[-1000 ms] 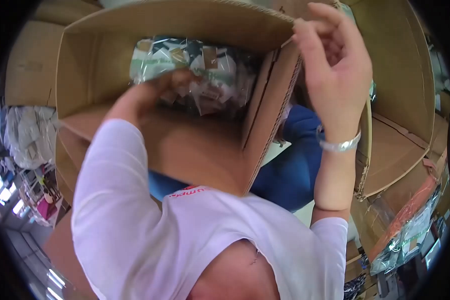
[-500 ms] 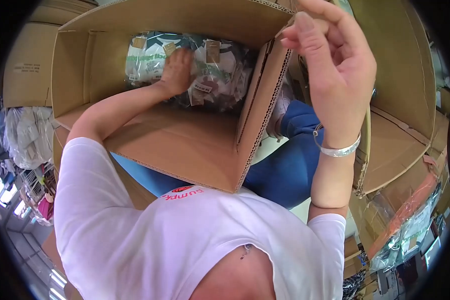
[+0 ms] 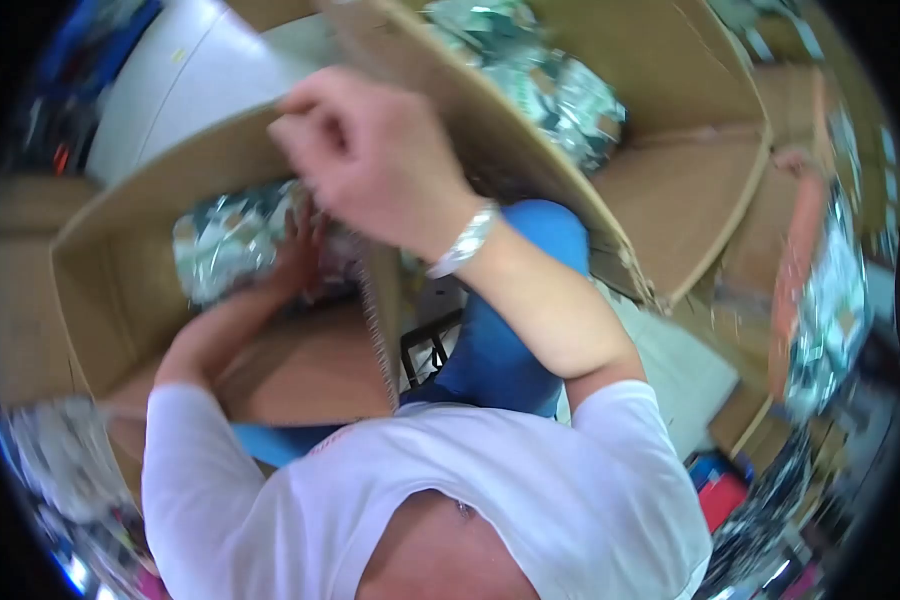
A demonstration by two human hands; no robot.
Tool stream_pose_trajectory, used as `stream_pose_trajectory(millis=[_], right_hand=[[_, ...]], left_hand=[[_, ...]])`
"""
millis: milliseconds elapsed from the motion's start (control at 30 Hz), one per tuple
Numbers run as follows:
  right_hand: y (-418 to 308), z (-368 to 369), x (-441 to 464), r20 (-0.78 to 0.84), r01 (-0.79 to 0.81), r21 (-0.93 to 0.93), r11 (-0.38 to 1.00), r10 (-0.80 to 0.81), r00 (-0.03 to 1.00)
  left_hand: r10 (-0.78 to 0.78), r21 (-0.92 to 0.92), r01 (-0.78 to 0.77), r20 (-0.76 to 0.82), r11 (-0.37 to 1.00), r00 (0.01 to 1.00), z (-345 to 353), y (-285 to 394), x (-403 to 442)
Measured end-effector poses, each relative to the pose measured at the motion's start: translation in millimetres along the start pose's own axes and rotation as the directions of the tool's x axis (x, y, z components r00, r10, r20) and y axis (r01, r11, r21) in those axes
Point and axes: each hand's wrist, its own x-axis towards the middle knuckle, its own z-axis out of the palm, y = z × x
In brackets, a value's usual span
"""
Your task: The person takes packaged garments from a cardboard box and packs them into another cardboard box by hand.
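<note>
My left hand (image 3: 300, 250) reaches into an open cardboard box (image 3: 290, 370), fingers spread over plastic-wrapped packages (image 3: 225, 245) with white and green contents. The packages lie side by side at the box's bottom. Above the box's upper right corner is my right hand (image 3: 370, 150), a bracelet at its wrist. Its fingers are curled together near the box edge, and motion blur hides whether they grip anything.
A second open box (image 3: 680, 190) on the right holds more shiny wrapped packages (image 3: 555, 95). An orange roll-like item (image 3: 800, 270) and clear plastic bags (image 3: 840, 300) stand at the far right. Bagged goods (image 3: 60, 460) lie at lower left.
The view has turned, so the boxes appear shifted left and the right box's packages show. My right hand has moved left with its fingers more curled. My left hand remains on the packages.
</note>
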Motion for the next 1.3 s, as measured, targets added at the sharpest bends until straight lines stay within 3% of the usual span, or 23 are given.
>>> stream_pose_trajectory(millis=[100, 200, 333, 400, 433, 467, 567, 633, 667, 700, 733, 800, 867, 933, 967, 1033, 1067, 1100, 1133, 1200, 1233, 1267, 1300], right_hand=[[-5, 6, -9, 0.007, -0.035, 0.007, 0.999, 0.035, 0.999], [0, 9, -10, -0.045, 0.047, -0.042, 0.998, -0.049, 0.998], [-23, -43, -37, 0.162, 0.054, -0.168, 0.984, -0.027, 0.986], [-32, -110, -40, 0.337, 0.055, -0.318, 0.946, 0.059, 0.940], [-38, -146, -30, 0.348, -0.065, -0.454, 0.888, 0.244, 0.905], [-32, -181, -14, 0.397, -0.207, -0.454, 0.867, 0.404, 0.824], [69, -248, 20, 0.252, -0.305, -0.587, 0.750, 0.528, 0.811], [178, -279, 22, 0.190, -0.227, -0.714, 0.662, 0.496, 0.847], [248, -288, 15, 0.159, -0.295, -0.763, 0.575, 0.609, 0.777], [298, -289, 12, 0.155, -0.340, -0.845, 0.413, 0.797, 0.584], [340, -282, 0, 0.176, -0.133, -0.947, 0.294, 0.817, 0.550], [381, -256, -16, 0.228, 0.118, -0.973, 0.197, 0.765, 0.602], [420, -220, -1, 0.373, 0.282, -0.927, 0.246, 0.655, 0.657], [414, -176, 24, 0.218, -0.050, -0.905, 0.422, 0.564, 0.796], [409, -157, 43, 0.188, -0.063, -0.896, 0.440, 0.504, 0.843], [412, -120, 61, 0.160, -0.076, -0.880, 0.470, 0.442, 0.883], [424, -101, 69, 0.116, -0.015, -0.933, 0.358, 0.340, 0.933], [435, -90, 78, 0.080, 0.027, -0.973, 0.231, 0.224, 0.971], [444, -86, 90, 0.083, 0.033, -0.972, 0.234, 0.209, 0.974], [461, -77, 108, 0.023, 0.012, -1.000, 0.025, 0.479, 0.877], [456, -81, 111, -0.076, -0.089, -0.996, 0.005, 0.478, 0.875], [471, -81, 115, -0.055, -0.071, -0.997, 0.017, 0.474, 0.879], [487, -83, 123, -0.110, -0.213, -0.967, 0.139, 0.525, 0.844]], left_hand=[[0.024, -0.010, -0.024, 0.085, 1.000, 0.996, -4, 14, 9], [0.056, -0.014, -0.055, 0.123, 0.998, 0.991, -12, 21, 9], [0.104, -0.066, -0.095, 0.147, 0.993, 0.984, -11, 28, 8], [0.120, -0.127, -0.100, 0.162, 0.987, 0.980, -6, 31, 8], [0.128, -0.163, -0.100, 0.172, 0.982, 0.977, -4, 34, 6], [0.140, -0.208, -0.103, 0.172, 0.973, 0.975, -4, 35, 5], [0.208, -0.396, -0.127, 0.166, 0.909, 0.964, -5, 42, -1], [0.275, -0.608, -0.116, 0.175, 0.785, 0.945, -8, 42, -9], [0.304, -0.699, -0.088, 0.192, 0.710, 0.933, -16, 40, -15], [0.324, -0.761, -0.044, 0.222, 0.648, 0.920, -30, 32, -26], [0.336, -0.803, 0.007, 0.257, 0.595, 0.906, -46, 22, -38], [0.251, -0.696, 0.096, 0.379, 0.711, 0.891, -104, 14, -67], [0.104, -0.402, 0.058, 0.369, 0.914, 0.924, -203, 42, -93], [0.000, -0.515, 0.046, 0.089, 0.856, 0.996, -272, 66, -116], [-0.018, -0.512, 0.062, 0.090, 0.857, 0.996, -270, 73, -116], [-0.392, -0.828, 0.221, 0.002, 0.514, 0.920, -271, 82, -122], [-0.404, -0.827, 0.222, -0.007, 0.517, 0.915, -269, 82, -123], [-0.321, -0.685, 0.241, 0.011, 0.688, 0.947, -266, 81, -123], [-0.244, -0.514, 0.236, 0.053, 0.824, 0.968, -263, 79, -124], [-0.227, -0.556, 0.260, 0.129, 0.789, 0.965, -262, 74, -125], [-0.289, -0.634, 0.325, 0.163, 0.702, 0.943, -267, 75, -125], [-0.348, -0.705, 0.381, 0.200, 0.599, 0.916, -269, 77, -126], [-0.337, -0.696, 0.371, 0.193, 0.615, 0.922, -262, 70, -128]])
